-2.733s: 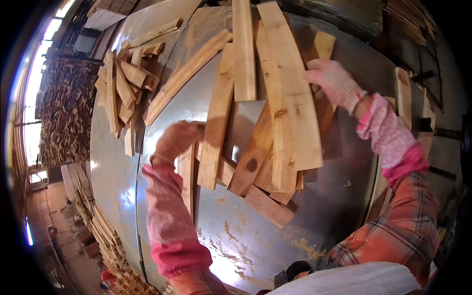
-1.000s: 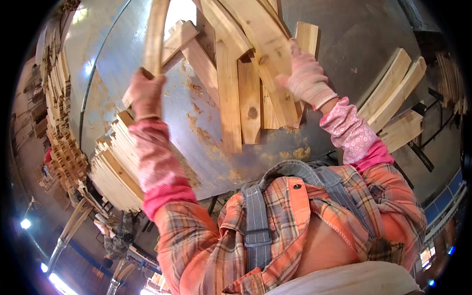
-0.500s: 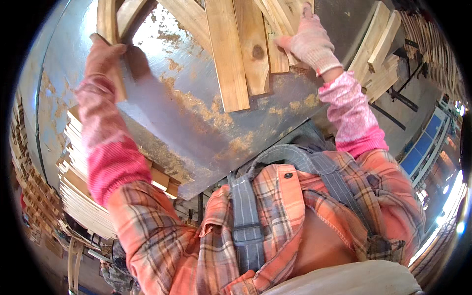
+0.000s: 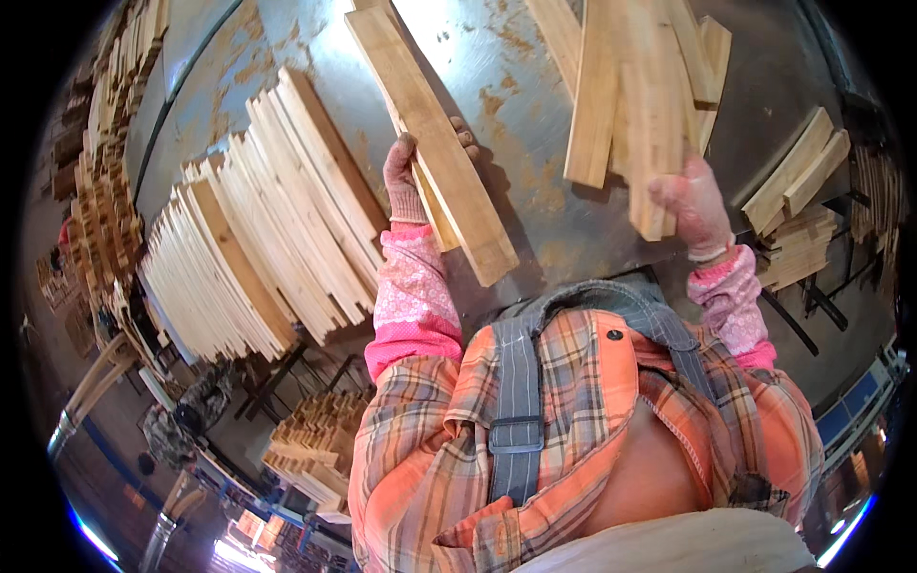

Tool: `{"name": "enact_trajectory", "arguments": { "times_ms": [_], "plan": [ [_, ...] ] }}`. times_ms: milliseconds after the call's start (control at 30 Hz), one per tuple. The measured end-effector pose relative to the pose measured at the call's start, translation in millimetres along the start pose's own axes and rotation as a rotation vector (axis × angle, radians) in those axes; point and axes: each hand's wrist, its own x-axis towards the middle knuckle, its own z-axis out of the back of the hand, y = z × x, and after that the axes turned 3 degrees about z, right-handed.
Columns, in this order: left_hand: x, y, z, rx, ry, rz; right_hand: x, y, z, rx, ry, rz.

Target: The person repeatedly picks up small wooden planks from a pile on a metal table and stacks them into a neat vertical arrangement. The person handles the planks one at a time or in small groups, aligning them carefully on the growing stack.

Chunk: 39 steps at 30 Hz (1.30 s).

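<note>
Left hand clasps two boards; right hand pinches a blurred plank. Frame left, board row aligned; upper right, loose pieces not yet.

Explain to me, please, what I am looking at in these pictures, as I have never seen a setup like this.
Gladly. There is no machine here: a person works with their own two gloved hands. All the pictures come from one wide fisheye camera worn on the head and looking down, so straight edges bend and the plaid shirt fills the lower part.

In the current picture, the left hand holds a long wooden board, with another board behind it. The right hand holds the near end of a blurred board. More loose boards lie on the shiny grey tabletop. A packed row of pale boards is at the left.
</note>
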Motion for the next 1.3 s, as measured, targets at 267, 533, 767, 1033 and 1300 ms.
{"name": "enact_trajectory", "arguments": {
  "times_ms": [267, 533, 767, 1033, 1300],
  "plan": [
    [-15.2, -1.1, 50.8, 0.49, -0.515, -0.024, 0.9, -102.1, -123.1, 0.148, 0.473, -0.324],
    [-93.5, 32.4, 39.8, 1.216, -0.43, 0.356, -19.7, -89.5, -142.9, -0.38, 0.562, -0.32],
    [-41.3, 63.7, -0.1, 1.744, -0.958, -0.134, -13.0, -65.6, -180.2, -1.068, 0.62, -0.345],
    [-34.0, -11.6, 11.1, 0.052, 0.011, -0.185, 7.4, -7.3, -87.9, -0.389, 0.022, -0.06],
    [-49.8, -81.9, 86.5, -0.033, 0.167, -0.312, 12.7, -72.9, -27.1, -0.709, -0.077, 0.351]
  ]
}}
